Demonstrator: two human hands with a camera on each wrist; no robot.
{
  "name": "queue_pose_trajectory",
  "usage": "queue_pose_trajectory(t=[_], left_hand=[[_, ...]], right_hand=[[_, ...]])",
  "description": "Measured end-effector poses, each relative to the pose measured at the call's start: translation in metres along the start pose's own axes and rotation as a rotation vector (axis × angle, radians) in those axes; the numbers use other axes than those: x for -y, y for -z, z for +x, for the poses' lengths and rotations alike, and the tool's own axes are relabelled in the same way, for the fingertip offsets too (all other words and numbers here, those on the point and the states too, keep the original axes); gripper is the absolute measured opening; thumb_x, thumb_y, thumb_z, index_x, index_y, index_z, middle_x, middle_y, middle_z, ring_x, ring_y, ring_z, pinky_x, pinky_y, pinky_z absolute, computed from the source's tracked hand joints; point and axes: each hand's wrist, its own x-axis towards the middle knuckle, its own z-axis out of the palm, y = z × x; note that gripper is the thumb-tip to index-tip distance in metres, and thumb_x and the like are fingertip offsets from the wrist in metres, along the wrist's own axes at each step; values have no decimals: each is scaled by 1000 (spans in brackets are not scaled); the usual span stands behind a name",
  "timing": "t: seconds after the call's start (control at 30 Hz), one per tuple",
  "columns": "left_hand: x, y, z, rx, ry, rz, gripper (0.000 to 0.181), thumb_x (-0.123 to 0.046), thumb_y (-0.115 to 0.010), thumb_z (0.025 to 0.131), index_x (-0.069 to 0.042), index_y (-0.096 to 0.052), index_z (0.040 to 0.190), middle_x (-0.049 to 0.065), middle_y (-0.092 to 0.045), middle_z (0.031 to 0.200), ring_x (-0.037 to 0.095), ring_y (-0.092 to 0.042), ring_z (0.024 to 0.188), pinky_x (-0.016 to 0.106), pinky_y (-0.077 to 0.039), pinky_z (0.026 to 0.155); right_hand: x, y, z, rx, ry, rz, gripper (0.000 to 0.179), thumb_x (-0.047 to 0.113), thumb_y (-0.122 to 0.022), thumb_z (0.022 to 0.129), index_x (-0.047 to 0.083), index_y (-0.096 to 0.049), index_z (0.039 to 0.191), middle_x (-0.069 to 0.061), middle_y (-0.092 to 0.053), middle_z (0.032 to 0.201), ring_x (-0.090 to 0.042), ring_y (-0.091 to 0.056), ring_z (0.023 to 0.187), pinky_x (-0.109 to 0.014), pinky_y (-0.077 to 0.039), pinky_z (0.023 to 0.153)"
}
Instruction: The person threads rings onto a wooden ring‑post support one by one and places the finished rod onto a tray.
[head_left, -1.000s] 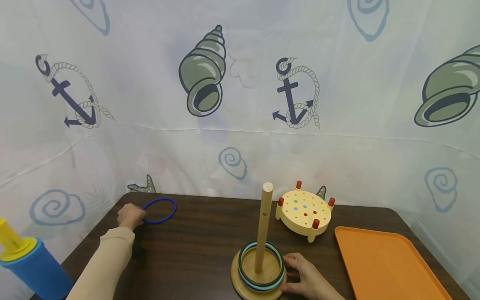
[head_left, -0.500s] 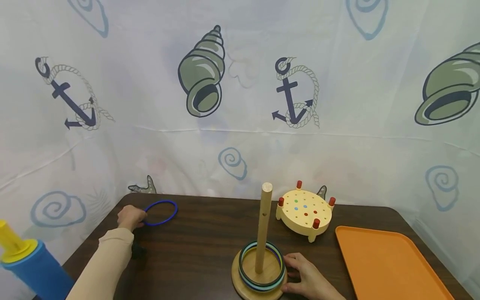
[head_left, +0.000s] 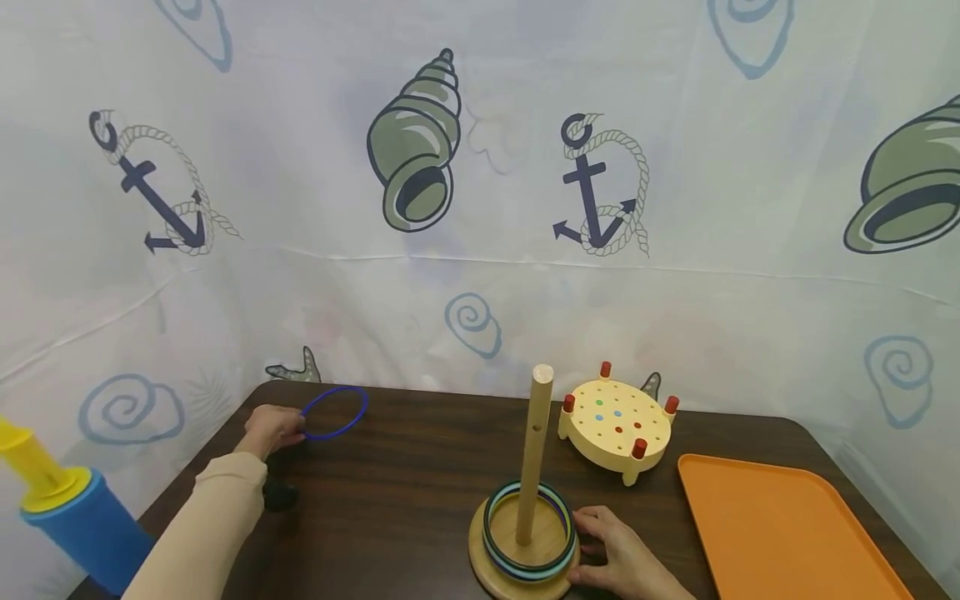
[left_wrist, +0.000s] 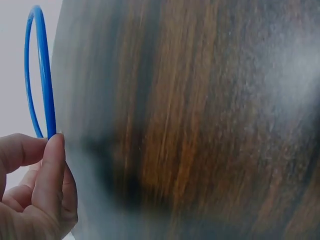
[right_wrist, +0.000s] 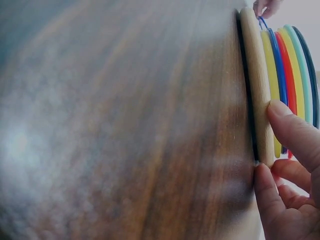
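Note:
My left hand (head_left: 272, 429), at the table's far left, pinches a thin blue ring (head_left: 365, 410) between thumb and fingers. In the left wrist view the blue ring (left_wrist: 47, 85) stands up from the fingertips, its near edge held. My right hand (head_left: 618, 554) grips the rim of a round wooden base (head_left: 480, 557) that carries an upright wooden peg (head_left: 534, 454). Several coloured rings lie stacked around the peg, a dark green ring (head_left: 487, 542) on top. From the right wrist, a red ring (right_wrist: 284, 65) and yellow, blue and light green ones show in the stack.
A cream round stool-like pegboard (head_left: 617, 427) with red-tipped legs stands behind the peg. To the right lies an orange tray (head_left: 787, 533). A blue cylinder with a yellow top (head_left: 90, 521) stands at the left edge. A patterned white cloth (head_left: 510, 325) hangs behind the table.
My left hand has shifted slightly right with the blue ring, whose far side now sits higher. My right hand keeps its grip on the base. The head view has turned slightly left.

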Motion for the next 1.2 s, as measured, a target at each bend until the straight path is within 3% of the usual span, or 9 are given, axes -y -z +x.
queue_pose_trajectory(t=[0.1,0.2,0.6,0.83,1.2], left_hand=[[-1,0,-3,68,-27,-9,44,14,-52,77,23,-47,120,13,-57,79,7,-56,54,24,-57,60],[-5,-1,-9,126,-52,-9,49,13,-52,78,23,-42,125,4,-55,69,7,-56,57,22,-57,59],[-27,-22,-39,361,-113,-127,43,6,-48,92,20,-34,131,0,-59,72,5,-60,62,20,-56,63],[-46,-39,-59,473,-161,-178,44,3,-49,94,17,-35,133,-2,-61,76,6,-64,67,21,-56,67],[-86,-63,-102,596,-262,-148,42,0,-54,93,13,-40,131,0,-60,86,5,-64,74,23,-56,76]], right_hand=[[0,0,0,1,-1,2,67,22,-79,77,-17,-50,123,-25,-46,122,-28,-54,110,-24,-54,80],[0,-1,0,5,-2,11,67,21,-78,77,-18,-49,123,-26,-46,122,-28,-53,110,-24,-54,81],[1,-1,0,8,-8,14,69,21,-79,76,-17,-49,124,-26,-46,122,-33,-54,109,-25,-54,82],[2,1,1,8,-23,8,68,22,-79,76,-15,-49,125,-24,-47,122,-33,-54,109,-27,-55,82],[3,-1,2,7,-63,44,68,24,-80,75,-12,-51,126,-21,-47,122,-34,-53,109,-26,-54,82]])
